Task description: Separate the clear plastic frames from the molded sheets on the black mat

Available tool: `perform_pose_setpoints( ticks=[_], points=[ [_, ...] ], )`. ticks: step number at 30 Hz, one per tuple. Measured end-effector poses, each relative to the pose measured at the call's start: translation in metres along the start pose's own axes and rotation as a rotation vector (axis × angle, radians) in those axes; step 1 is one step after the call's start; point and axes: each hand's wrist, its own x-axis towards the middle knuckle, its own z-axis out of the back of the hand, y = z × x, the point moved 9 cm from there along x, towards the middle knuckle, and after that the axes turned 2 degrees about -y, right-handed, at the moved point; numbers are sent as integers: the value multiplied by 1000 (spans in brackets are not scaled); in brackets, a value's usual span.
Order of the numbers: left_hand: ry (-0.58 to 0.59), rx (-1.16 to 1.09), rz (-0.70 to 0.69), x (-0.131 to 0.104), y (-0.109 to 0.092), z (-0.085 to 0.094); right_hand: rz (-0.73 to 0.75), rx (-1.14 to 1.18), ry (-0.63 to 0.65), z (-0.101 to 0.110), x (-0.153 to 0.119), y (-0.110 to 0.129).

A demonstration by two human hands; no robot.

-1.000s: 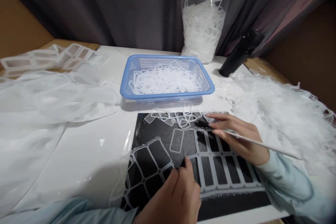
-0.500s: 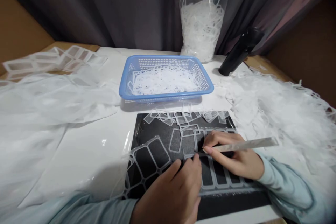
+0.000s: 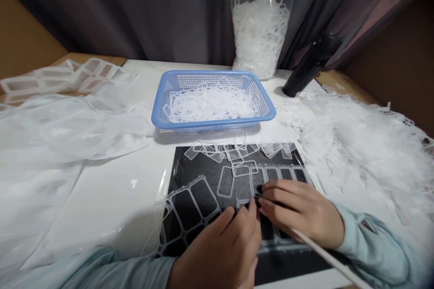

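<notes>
On a black mat (image 3: 285,265) lies a translucent sheet of joined rectangular frames (image 3: 286,240), partly covered by my hands. My right hand (image 3: 300,210) is closed on a slim tool with a long pale handle (image 3: 330,255); its working tip is hidden at my fingers. My left hand (image 3: 220,246) is bent with its fingertips pressed at the sheet's upper edge, touching close to my right fingertips. Whatever those left fingers pinch cannot be made out. Beside my left hand, a second frame sheet (image 3: 185,221) lies tilted. Loose single frames (image 3: 225,181) lie just beyond my hands.
A blue basket (image 3: 213,124) full of small white frames stands behind the mat. Beyond it are a clear bag of frames (image 3: 259,38) and a black cylindrical object (image 3: 312,65), leaning. Translucent sheets (image 3: 68,126) pile up left; white scraps (image 3: 366,144) heap up right.
My right hand has rolled over, and the tool's handle has swung from pointing right to pointing down toward the lower right. My left hand has hardly moved.
</notes>
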Motion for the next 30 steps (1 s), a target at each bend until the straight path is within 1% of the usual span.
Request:
perform_pose_setpoints(
  ticks=[3,6,9,13,15,17,20,22,23,25,26,28,30],
  points=[
    [5,12,24,0,1,1,58,-171,14,-1,0,6],
    [-4,32,7,0,0,2,34,-259,0,2,-2,0],
    [-2,63,-40,2,-2,2,-50,-309,-39,8,-6,-15],
    [-4,70,-53,2,-1,5,-204,-321,-127,25,-12,-45],
    [-8,61,-40,2,0,6,-305,-341,-218,41,-18,-62],
    [-3,66,-38,2,0,5,-422,-422,-370,64,-29,-79],
    [9,79,-43,2,0,3,-583,-540,-607,97,-53,-98],
    [3,75,-38,2,-1,2,-656,-544,-705,110,-65,-107],
    [1,71,-38,2,-1,2,-681,-518,-726,112,-69,-110],
    [1,72,-30,2,-2,2,-704,-450,-721,110,-69,-112],
    [5,73,-24,2,-2,1,-711,-394,-693,105,-66,-112],
    [12,71,-9,2,0,0,-713,-206,-570,86,-56,-112],
    [17,63,-4,2,1,0,-686,40,-400,60,-44,-108]
  ],
)
